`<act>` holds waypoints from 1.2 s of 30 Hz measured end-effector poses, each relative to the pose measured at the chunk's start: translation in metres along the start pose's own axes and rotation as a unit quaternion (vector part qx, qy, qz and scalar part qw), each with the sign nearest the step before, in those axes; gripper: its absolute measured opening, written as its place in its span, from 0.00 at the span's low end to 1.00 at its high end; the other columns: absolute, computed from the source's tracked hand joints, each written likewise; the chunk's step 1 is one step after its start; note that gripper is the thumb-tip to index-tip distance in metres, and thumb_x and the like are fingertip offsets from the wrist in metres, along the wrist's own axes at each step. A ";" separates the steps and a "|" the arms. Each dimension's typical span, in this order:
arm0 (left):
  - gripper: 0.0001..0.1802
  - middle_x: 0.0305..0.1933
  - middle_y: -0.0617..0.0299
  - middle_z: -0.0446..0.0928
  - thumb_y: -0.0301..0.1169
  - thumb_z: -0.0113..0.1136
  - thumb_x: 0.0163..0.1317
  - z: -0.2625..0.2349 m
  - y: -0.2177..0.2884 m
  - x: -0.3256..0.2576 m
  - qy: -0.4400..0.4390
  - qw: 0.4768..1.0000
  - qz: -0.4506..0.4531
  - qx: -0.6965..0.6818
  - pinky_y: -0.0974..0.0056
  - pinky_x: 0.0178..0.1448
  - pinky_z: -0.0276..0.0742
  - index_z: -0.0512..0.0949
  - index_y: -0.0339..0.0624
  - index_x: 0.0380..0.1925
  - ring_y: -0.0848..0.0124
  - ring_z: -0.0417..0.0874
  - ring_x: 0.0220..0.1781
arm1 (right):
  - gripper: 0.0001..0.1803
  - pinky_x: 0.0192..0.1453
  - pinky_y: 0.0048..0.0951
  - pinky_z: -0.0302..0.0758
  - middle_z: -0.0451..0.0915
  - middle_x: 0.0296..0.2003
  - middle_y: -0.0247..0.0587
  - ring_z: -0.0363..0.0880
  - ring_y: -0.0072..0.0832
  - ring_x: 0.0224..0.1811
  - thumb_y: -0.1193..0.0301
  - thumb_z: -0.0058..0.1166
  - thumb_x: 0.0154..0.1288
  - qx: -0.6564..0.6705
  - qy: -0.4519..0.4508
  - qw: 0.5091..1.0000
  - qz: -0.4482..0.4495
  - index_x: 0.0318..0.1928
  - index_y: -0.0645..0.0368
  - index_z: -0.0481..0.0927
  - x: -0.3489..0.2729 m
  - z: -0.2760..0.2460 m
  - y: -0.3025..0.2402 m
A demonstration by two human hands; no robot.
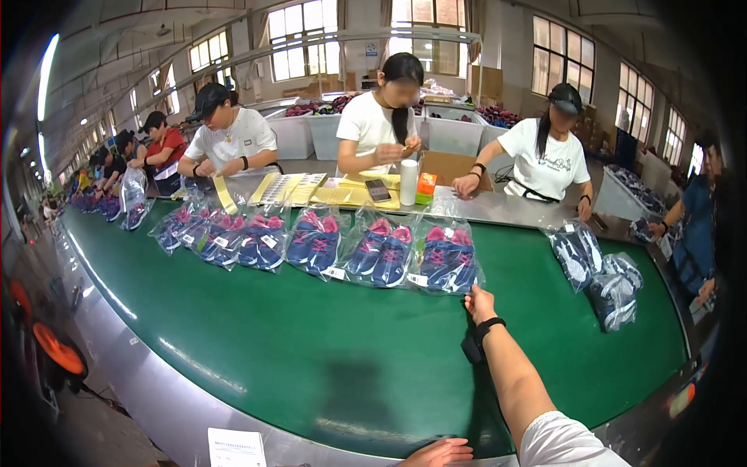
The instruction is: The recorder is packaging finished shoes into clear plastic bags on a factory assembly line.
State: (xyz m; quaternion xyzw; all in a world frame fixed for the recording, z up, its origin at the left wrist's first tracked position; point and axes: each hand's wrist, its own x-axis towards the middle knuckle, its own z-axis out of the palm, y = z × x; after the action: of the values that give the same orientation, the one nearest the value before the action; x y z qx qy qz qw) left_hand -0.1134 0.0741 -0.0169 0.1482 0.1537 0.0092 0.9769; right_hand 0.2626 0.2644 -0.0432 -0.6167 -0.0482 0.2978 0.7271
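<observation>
My right arm reaches out over the green conveyor belt (311,342). My right hand (480,303) is closed, its fingers pinching the lower right corner of a clear plastic bag (450,265) that holds a pair of navy sneakers with pink laces. Similar bagged pairs lie in a row to the left, the nearest neighbour being another bagged pair of sneakers (379,253). At the lower edge, my left hand (440,453) lies by the near rim of the belt with its fingers stretched out, partly cut off by the frame. It holds nothing that I can see.
Bagged dark shoes (595,272) lie farther right on the belt. Several co-workers stand along the far metal ledge, which holds yellow label sheets (350,193), a phone (378,191) and a white bottle (408,182). A paper (236,447) rests at the near edge.
</observation>
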 end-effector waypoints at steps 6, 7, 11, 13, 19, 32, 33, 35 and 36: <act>0.21 0.46 0.50 0.74 0.39 0.43 0.68 -0.002 0.009 -0.002 0.004 0.999 0.021 0.025 0.56 0.51 0.74 0.67 0.33 0.52 0.60 0.77 0.47 | 0.23 0.15 0.17 0.68 0.73 0.29 0.38 0.71 0.19 0.19 0.77 0.53 0.59 0.059 0.096 0.993 -0.032 0.53 0.64 0.61 0.007 0.012 -0.004; 0.21 0.47 0.49 0.74 0.39 0.43 0.68 -0.005 0.009 -0.003 0.001 0.999 0.027 0.030 0.56 0.52 0.74 0.67 0.33 0.52 0.59 0.77 0.47 | 0.23 0.15 0.17 0.68 0.73 0.29 0.38 0.71 0.19 0.19 0.77 0.53 0.59 0.061 0.095 0.993 -0.034 0.53 0.64 0.61 0.010 0.013 -0.003; 0.21 0.47 0.49 0.73 0.39 0.43 0.68 -0.008 0.010 -0.008 0.000 1.000 0.011 0.029 0.55 0.53 0.73 0.66 0.33 0.53 0.58 0.77 0.48 | 0.01 0.14 0.21 0.66 0.70 0.18 0.32 0.67 0.19 0.14 0.79 0.49 0.58 -0.020 0.074 0.995 -0.062 0.31 0.62 0.72 0.021 -0.001 0.008; 0.23 0.49 0.48 0.73 0.40 0.45 0.67 -0.011 0.010 -0.014 -0.033 0.999 0.000 -0.013 0.54 0.56 0.72 0.65 0.34 0.54 0.56 0.76 0.50 | 0.10 0.13 0.22 0.65 0.68 0.14 0.29 0.65 0.20 0.12 0.79 0.46 0.55 -0.086 -0.005 0.991 -0.105 0.19 0.55 0.71 0.011 -0.004 0.015; 0.24 0.60 0.46 0.64 0.39 0.40 0.69 -0.034 0.014 -0.016 -0.081 0.996 -0.024 0.035 0.52 0.63 0.64 0.60 0.36 0.59 0.57 0.65 0.63 | 0.05 0.20 0.30 0.70 0.73 0.20 0.36 0.71 0.24 0.17 0.74 0.49 0.57 -0.461 -0.148 0.869 -0.105 0.30 0.62 0.76 -0.094 -0.006 0.031; 0.20 0.44 0.46 0.75 0.36 0.42 0.68 0.059 0.063 -0.102 -0.087 0.929 0.090 0.347 0.60 0.53 0.74 0.67 0.29 0.50 0.59 0.78 0.48 | 0.05 0.33 0.31 0.73 0.79 0.25 0.42 0.78 0.33 0.28 0.76 0.53 0.53 -0.533 -0.543 0.632 -0.144 0.33 0.59 0.77 -0.406 -0.114 -0.039; 0.19 0.44 0.47 0.75 0.36 0.42 0.68 0.062 0.077 -0.106 -0.083 0.921 0.100 0.366 0.60 0.53 0.74 0.68 0.30 0.50 0.60 0.78 0.48 | 0.06 0.32 0.29 0.73 0.78 0.26 0.40 0.78 0.29 0.28 0.75 0.53 0.56 -0.463 -0.524 0.712 -0.068 0.35 0.59 0.77 -0.408 -0.123 -0.039; 0.18 0.43 0.50 0.76 0.36 0.42 0.68 0.057 0.105 -0.114 -0.009 0.924 0.148 0.353 0.60 0.52 0.75 0.68 0.32 0.49 0.62 0.78 0.48 | 0.06 0.31 0.23 0.74 0.78 0.30 0.35 0.77 0.22 0.28 0.74 0.51 0.60 -0.312 -0.458 0.832 0.024 0.39 0.59 0.76 -0.400 -0.139 -0.038; 0.18 0.44 0.52 0.76 0.37 0.43 0.68 0.051 0.120 -0.113 0.030 0.914 0.164 0.369 0.60 0.51 0.74 0.69 0.33 0.49 0.64 0.78 0.48 | 0.07 0.31 0.21 0.74 0.77 0.31 0.33 0.76 0.18 0.29 0.74 0.50 0.62 -0.236 -0.405 0.882 0.041 0.40 0.59 0.76 -0.389 -0.145 -0.036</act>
State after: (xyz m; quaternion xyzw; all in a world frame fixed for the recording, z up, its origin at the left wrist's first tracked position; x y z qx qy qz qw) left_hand -0.2023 0.1673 0.0983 0.5213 0.1487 0.1162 0.8322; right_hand 0.0208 -0.0554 0.0717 -0.5971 -0.3823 0.5311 0.4640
